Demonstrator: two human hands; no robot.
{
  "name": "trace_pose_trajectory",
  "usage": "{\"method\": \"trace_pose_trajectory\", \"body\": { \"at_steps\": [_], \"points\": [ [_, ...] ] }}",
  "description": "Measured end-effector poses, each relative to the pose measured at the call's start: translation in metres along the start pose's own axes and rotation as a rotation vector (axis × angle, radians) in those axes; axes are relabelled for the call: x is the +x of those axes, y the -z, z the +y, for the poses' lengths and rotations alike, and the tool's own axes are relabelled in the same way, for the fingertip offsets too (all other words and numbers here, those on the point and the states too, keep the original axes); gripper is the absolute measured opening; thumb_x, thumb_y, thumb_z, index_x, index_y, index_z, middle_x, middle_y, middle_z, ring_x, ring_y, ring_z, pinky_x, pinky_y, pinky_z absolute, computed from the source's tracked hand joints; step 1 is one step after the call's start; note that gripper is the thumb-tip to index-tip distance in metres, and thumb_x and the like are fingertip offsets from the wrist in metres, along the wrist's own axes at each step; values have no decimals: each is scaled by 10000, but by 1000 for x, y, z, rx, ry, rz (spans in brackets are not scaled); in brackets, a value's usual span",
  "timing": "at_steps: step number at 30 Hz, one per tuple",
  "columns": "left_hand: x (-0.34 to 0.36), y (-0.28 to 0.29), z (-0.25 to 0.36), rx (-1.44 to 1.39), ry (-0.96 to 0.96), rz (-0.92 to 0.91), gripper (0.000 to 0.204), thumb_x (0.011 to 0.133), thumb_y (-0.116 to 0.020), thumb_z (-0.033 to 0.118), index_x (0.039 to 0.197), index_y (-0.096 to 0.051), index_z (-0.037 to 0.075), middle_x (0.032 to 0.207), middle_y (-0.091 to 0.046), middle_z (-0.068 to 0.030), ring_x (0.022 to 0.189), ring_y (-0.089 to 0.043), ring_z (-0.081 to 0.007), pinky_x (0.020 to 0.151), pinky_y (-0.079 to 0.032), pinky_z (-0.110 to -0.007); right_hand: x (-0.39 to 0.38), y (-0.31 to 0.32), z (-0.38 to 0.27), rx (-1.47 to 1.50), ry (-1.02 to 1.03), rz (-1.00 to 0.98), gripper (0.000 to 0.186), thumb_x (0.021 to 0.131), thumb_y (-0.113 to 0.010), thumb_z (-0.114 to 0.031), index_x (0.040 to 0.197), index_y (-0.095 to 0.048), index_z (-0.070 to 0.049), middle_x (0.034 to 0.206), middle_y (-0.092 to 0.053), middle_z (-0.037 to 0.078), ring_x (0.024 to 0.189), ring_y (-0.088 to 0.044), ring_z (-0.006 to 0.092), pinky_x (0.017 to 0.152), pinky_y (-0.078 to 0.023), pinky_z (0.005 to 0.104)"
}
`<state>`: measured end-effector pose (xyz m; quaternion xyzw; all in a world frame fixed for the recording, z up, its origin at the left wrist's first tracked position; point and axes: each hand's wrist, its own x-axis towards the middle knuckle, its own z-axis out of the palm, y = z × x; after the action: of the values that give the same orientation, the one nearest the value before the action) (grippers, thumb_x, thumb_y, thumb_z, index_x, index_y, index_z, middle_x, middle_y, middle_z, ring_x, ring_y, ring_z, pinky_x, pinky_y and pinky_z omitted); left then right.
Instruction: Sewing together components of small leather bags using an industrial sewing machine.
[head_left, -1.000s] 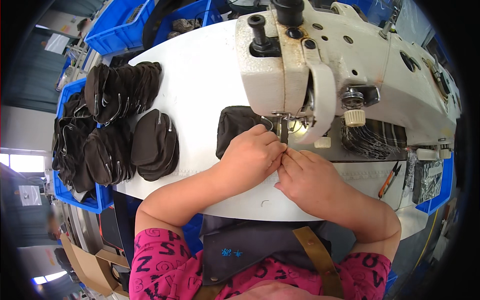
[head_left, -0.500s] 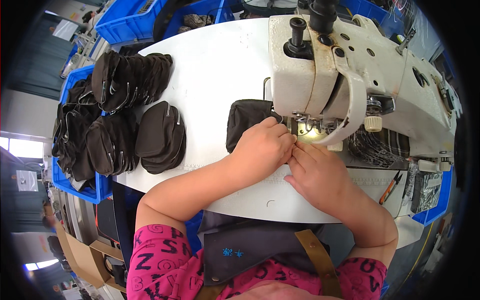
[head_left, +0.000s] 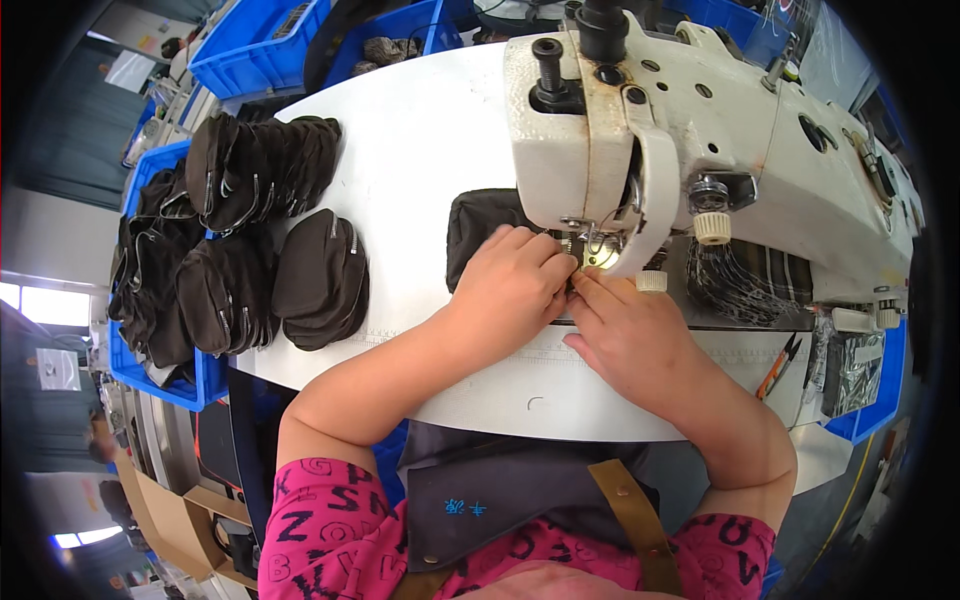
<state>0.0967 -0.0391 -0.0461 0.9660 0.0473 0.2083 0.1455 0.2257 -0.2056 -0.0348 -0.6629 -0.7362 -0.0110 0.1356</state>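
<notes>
A dark brown fabric pouch (head_left: 474,220) lies on the white table beside the needle area of a white sewing machine (head_left: 556,160). My left hand (head_left: 513,282) rests over the pouch's near right part, fingers curled and closed on its edge. A short stretch of zipper shows by those fingers, close to the lit presser foot (head_left: 600,252). My right hand (head_left: 640,335) comes in from the other side, fingers pressed together, their tips meeting the left fingertips just in front of the foot. The thumb stands a little apart. What the right fingertips pinch is hidden.
Stacked dark zippered pouches (head_left: 322,280) stand on the table's left, beside a blue bin (head_left: 212,378) heaped with more. Dark strips with frayed threads (head_left: 750,285) lie under the machine arm. Orange-handled snips (head_left: 775,372) lie at the right. Blue crates (head_left: 235,60) stand behind.
My head view has shifted slightly, so the machine appears farther left. Both hands stay together at the needle area, and the pouch sits a little farther under the machine head.
</notes>
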Motion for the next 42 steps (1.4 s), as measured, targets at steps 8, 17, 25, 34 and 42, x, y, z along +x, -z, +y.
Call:
{"method": "trace_pose_trajectory", "body": {
  "at_steps": [8,17,25,34,42],
  "points": [
    [4,-5,-13,-17,-141,41,137,746,-767,111,860,-701,75,828,-621,-40,821,-603,-250,763,-525,-357,1,-1,0,-11,62,7,404,793,-825,-270,1074,-727,2,1206,-706,113,1125,-652,244,854,-580,358],
    [4,-7,-14,-104,-127,38,112,764,-777,113,837,-704,68,822,-642,-41,826,-622,-254,728,-553,-359,4,6,-4,24,16,-81,401,808,-816,-265,1086,-721,8,1225,-699,120,1135,-647,245,870,-577,362],
    [4,-5,-10,-116,-54,5,94,779,-766,111,835,-710,61,826,-655,-43,847,-629,-253,739,-555,-358,2,2,-2,-5,26,-30,422,818,-812,-271,1118,-716,9,1244,-693,120,1177,-632,251,882,-577,357],
    [10,-6,-17,-152,63,-17,118,809,-747,143,880,-732,50,904,-704,-90,957,-677,-287,786,-573,-383,6,0,1,-53,-5,-8,476,841,-799,-273,1215,-680,-4,1288,-668,96,1152,-633,248,870,-582,355],
    [10,20,-28,-320,140,-174,238,900,-702,161,1125,-728,86,991,-725,-110,955,-688,-315,812,-568,-416,5,0,5,-31,-36,-34,440,861,-784,-284,1202,-697,-20,1274,-675,83,1153,-646,220,849,-584,351]
  ]
}}
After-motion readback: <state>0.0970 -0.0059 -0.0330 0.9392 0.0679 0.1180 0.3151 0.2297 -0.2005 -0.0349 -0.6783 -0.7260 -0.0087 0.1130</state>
